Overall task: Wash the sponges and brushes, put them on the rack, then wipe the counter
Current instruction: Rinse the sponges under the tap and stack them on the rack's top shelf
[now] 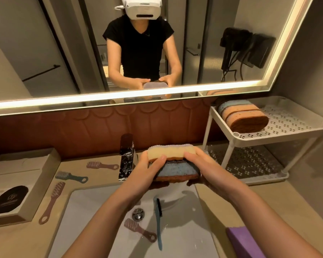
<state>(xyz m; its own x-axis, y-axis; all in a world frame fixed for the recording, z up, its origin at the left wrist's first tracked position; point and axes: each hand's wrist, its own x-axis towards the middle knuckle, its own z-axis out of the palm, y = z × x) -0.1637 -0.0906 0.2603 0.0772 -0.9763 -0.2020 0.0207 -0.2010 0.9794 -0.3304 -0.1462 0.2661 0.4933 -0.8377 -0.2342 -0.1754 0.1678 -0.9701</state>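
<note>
My left hand [151, 169] and right hand [201, 167] grip the stacked sponges [173, 161] endwise above the sink [93, 211], presumably so drips fall inside

The upper sponge [172, 152] is cream-yellow with a lilac top; the lower sponge [177, 169] is speckled pale blue on a brown base. The white rack [291, 123] bears clusters of four small holes. In the white sink [185, 235] lie a dusty-pink brush [140, 230] and a teal brush [158, 222] with black bristles. The backsplash [101, 127] is scalloped reddish-brown.
</note>
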